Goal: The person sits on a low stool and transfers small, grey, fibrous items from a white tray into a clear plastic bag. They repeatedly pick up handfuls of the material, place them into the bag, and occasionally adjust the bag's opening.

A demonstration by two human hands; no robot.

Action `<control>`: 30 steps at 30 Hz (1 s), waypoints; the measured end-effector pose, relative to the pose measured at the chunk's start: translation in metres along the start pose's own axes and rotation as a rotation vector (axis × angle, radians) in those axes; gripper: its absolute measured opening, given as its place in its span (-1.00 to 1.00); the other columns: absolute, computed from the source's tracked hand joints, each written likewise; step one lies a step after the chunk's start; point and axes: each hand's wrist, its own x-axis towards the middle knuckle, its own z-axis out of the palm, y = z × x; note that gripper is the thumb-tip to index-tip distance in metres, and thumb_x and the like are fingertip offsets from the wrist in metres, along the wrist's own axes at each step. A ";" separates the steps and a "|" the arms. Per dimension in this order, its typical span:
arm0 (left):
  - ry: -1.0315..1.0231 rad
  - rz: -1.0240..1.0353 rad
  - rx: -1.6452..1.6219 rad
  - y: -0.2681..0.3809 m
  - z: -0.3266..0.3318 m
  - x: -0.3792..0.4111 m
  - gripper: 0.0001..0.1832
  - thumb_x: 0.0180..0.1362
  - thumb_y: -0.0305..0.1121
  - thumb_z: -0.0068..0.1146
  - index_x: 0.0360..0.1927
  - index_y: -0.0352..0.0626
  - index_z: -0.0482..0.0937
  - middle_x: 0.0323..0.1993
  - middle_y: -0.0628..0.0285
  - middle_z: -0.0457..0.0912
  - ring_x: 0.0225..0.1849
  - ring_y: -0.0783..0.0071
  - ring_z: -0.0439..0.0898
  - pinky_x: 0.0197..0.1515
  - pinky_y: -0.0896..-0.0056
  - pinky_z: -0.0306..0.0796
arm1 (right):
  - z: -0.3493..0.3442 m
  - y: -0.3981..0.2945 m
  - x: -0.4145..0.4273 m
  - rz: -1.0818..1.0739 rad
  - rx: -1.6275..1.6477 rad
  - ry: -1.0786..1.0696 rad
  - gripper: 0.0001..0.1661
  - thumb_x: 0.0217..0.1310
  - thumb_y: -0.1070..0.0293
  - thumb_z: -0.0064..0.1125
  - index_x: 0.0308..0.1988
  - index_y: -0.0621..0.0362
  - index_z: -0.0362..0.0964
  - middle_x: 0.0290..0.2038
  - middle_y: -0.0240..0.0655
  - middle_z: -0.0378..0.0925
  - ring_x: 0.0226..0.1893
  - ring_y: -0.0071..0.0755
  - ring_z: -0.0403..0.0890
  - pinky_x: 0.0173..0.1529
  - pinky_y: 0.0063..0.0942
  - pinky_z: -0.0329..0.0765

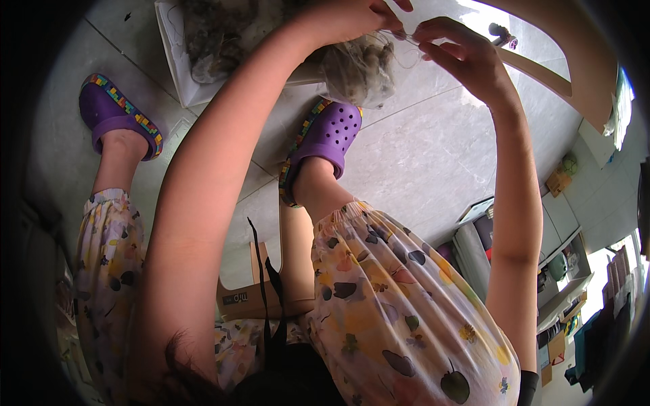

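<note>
My left hand (350,23) is at the top of the view, its fingertips pinching a thin pale strand (406,36) that looks like thread or fine wire. The same strand reaches my right hand (459,53), whose thumb and forefinger close on it from the right. A loose loop of it hangs between the hands. Just below them is a clear plastic bag (363,73) with brownish-grey, soft-looking contents. Behind my left forearm stands a white open box (175,56) holding grey fluffy material and plastic, partly hidden by the arm.
Purple clogs (330,129) are on my feet on the grey tiled floor (421,152). A beige plastic stool or chair (297,254) is beneath me. A curved beige chair part (579,66) stands at the upper right. Shelves with household items (563,269) line the right side.
</note>
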 end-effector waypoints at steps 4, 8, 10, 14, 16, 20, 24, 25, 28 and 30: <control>0.013 -0.014 0.032 -0.007 0.000 0.005 -0.73 0.11 -0.59 0.06 -0.08 -0.30 0.43 -0.30 0.03 0.65 -0.22 0.35 0.63 -0.17 0.41 0.47 | 0.002 0.000 -0.001 0.103 0.008 0.045 -0.63 0.18 0.35 0.21 -0.03 0.16 0.36 -0.15 -0.27 0.56 -0.15 -0.36 0.62 -0.06 -0.41 0.62; -0.002 0.005 0.037 -0.008 -0.001 0.004 -0.72 0.11 -0.58 0.08 -0.08 -0.30 0.44 -0.31 0.05 0.66 -0.23 0.36 0.63 -0.18 0.42 0.47 | 0.006 -0.006 0.003 0.176 0.035 0.098 -0.63 0.20 0.37 0.19 0.00 0.15 0.36 -0.18 -0.25 0.59 -0.18 -0.39 0.63 -0.09 -0.42 0.62; -0.006 0.000 0.092 0.002 -0.001 -0.001 -0.71 0.09 -0.55 0.10 -0.08 -0.29 0.44 -0.33 0.07 0.65 -0.25 0.38 0.62 -0.18 0.42 0.47 | 0.008 -0.005 0.003 0.182 0.037 0.101 -0.62 0.21 0.38 0.17 0.03 0.13 0.36 -0.18 -0.25 0.59 -0.17 -0.39 0.63 -0.08 -0.43 0.60; 0.046 0.070 0.269 -0.001 0.000 0.000 -0.67 0.02 -0.52 0.16 -0.09 -0.28 0.45 -0.37 0.11 0.65 -0.29 0.37 0.62 -0.20 0.42 0.46 | 0.012 0.005 0.005 0.198 0.000 0.111 -0.64 0.22 0.37 0.15 0.03 0.11 0.40 -0.20 -0.28 0.60 -0.15 -0.41 0.62 -0.03 -0.46 0.56; 0.102 0.057 0.311 0.004 0.003 -0.002 -0.65 -0.01 -0.52 0.17 -0.09 -0.25 0.45 -0.40 0.12 0.64 -0.31 0.36 0.63 -0.21 0.40 0.47 | 0.016 0.003 0.008 0.234 -0.035 0.116 -0.68 0.21 0.35 0.17 -0.03 0.12 0.44 -0.22 -0.30 0.61 -0.14 -0.43 0.61 -0.03 -0.48 0.55; 0.193 0.078 0.390 0.007 0.012 -0.007 -0.63 -0.02 -0.51 0.17 -0.09 -0.20 0.44 -0.43 0.14 0.63 -0.33 0.32 0.62 -0.23 0.34 0.47 | 0.023 -0.002 0.013 0.284 -0.108 0.146 -0.75 0.18 0.29 0.21 -0.15 0.16 0.52 -0.24 -0.33 0.61 -0.15 -0.47 0.61 -0.05 -0.51 0.53; 0.226 0.127 0.359 0.000 0.016 -0.006 -0.64 -0.01 -0.51 0.16 -0.10 -0.19 0.38 -0.44 0.12 0.61 -0.34 0.25 0.62 -0.24 0.29 0.46 | 0.026 0.001 0.013 0.281 -0.053 0.174 -0.78 0.17 0.31 0.20 -0.20 0.18 0.52 -0.26 -0.35 0.62 -0.18 -0.50 0.60 -0.07 -0.54 0.50; 0.246 0.169 0.397 -0.002 0.018 -0.006 -0.64 -0.01 -0.52 0.16 -0.11 -0.19 0.36 -0.45 0.11 0.61 -0.34 0.23 0.61 -0.24 0.28 0.45 | 0.026 0.001 0.012 0.261 -0.086 0.168 -0.78 0.17 0.32 0.19 -0.21 0.19 0.52 -0.27 -0.36 0.62 -0.19 -0.51 0.60 -0.07 -0.54 0.50; 0.276 0.273 0.427 -0.012 0.020 -0.005 -0.65 0.01 -0.53 0.13 -0.11 -0.19 0.32 -0.45 0.11 0.59 -0.34 0.18 0.60 -0.25 0.25 0.44 | 0.025 0.002 0.010 0.193 -0.131 0.196 -0.81 0.14 0.35 0.19 -0.23 0.18 0.52 -0.31 -0.39 0.61 -0.27 -0.52 0.60 -0.11 -0.53 0.51; 0.280 0.290 0.429 -0.015 0.018 -0.004 -0.65 0.02 -0.54 0.12 -0.11 -0.18 0.31 -0.45 0.11 0.57 -0.34 0.17 0.60 -0.26 0.23 0.44 | 0.029 0.001 0.007 0.146 -0.092 0.275 -0.84 0.10 0.37 0.19 -0.27 0.15 0.55 -0.34 -0.41 0.60 -0.35 -0.48 0.59 -0.17 -0.51 0.54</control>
